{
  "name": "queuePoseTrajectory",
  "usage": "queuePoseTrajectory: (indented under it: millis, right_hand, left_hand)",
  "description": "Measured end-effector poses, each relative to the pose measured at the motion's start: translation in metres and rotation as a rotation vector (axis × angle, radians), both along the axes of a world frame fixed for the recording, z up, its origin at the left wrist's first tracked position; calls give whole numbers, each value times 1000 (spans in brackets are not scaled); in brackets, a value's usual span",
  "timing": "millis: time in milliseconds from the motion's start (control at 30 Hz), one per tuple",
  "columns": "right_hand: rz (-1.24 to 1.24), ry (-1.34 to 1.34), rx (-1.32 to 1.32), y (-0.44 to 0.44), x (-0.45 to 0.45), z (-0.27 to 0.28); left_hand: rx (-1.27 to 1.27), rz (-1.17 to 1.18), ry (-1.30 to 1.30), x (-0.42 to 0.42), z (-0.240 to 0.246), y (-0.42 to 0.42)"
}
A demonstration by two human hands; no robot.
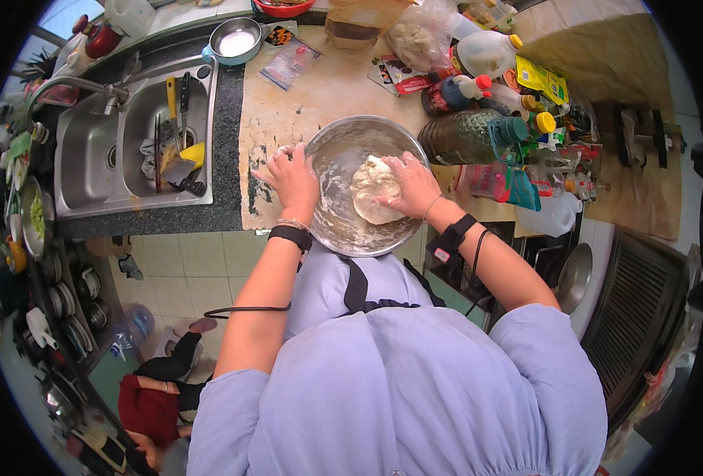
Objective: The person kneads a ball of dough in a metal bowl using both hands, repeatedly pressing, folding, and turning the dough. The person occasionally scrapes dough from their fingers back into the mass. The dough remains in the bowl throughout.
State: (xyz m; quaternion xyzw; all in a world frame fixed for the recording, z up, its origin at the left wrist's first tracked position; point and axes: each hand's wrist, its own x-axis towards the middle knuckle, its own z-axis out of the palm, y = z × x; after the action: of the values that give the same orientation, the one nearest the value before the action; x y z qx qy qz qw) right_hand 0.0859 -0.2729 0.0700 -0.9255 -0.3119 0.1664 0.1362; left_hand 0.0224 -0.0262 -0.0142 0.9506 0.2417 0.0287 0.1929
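Note:
A round stainless-steel bowl (pixel 333 229), its inside smeared with flour and wet dough, stands at the counter's front edge, close against my body. In its right half sits a rough pale lump of dough (pixel 368 193). My right hand (pixel 411 185) grips the dough's right side, thumb low and fingers over the top. At the bowl's left rim is my left hand (pixel 295 181); its floury fingers are spread outside the bowl, and its inner side is against the rim. Both hands have dough stuck to them.
A double sink (pixel 86 149) on the left holds a yellow-handled knife (pixel 171 98) and other utensils. Close right of the bowl stand a large green-capped bottle (pixel 464 137) and several others. Behind lies a plastic bag (pixel 290 62). A person (pixel 149 404) sits at lower left.

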Motion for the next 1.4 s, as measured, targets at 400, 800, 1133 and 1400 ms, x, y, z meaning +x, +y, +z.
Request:
queuePoseTrajectory:
  millis: [400, 800, 1133, 1400]
  right_hand:
    - [84, 47, 339, 4, -36, -39]
    - [114, -133, -111, 79, -15, -86]
    - [36, -67, 56, 85, -8, -54]
    - [-169, -345, 171, 6, -38, 5]
  left_hand:
    - [15, 17, 28, 0, 4, -2]
    - [18, 4, -36, -1, -2, -3]
    - [31, 7, 10, 0, 1, -2]
    - [61, 15, -2, 0, -3, -1]
